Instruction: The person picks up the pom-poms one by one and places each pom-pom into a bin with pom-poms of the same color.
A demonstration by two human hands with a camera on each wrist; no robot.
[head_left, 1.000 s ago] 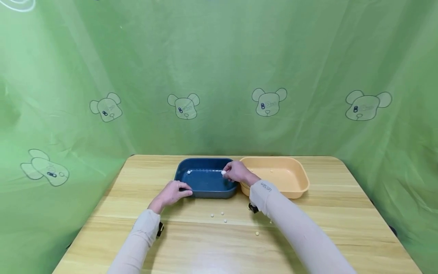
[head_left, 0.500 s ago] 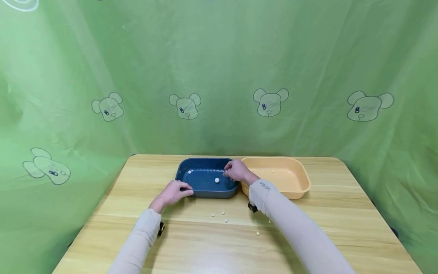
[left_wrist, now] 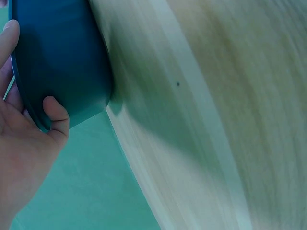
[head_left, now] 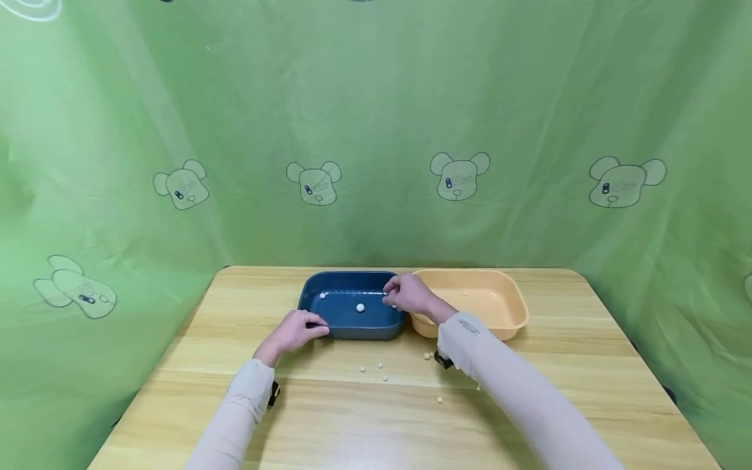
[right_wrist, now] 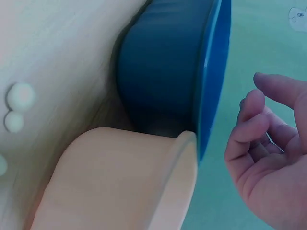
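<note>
Wood-grain surface (head_left: 329,424); green bear-print curtain (head_left: 382,228) at twelve o'clock. Blue tray (head_left: 364,332) at twelve holds a white ball (head_left: 360,308). Left hand (head_left: 294,331) pinches its eight-o'clock rim; right hand (head_left: 409,295), loosely curled, hovers at three.

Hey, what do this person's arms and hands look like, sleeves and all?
Both the left sleeve and right sleeve are long and pale beige. Dark lettering marks the right cuff. A small black device shows at each wrist. The left hand and right hand wear no gloves.

Glossy blue plastic tray (head_left: 364,333), smooth peach plastic tray (head_left: 493,310), wood-grained table (head_left: 329,424), creased sheeting (head_left: 376,98)
</note>
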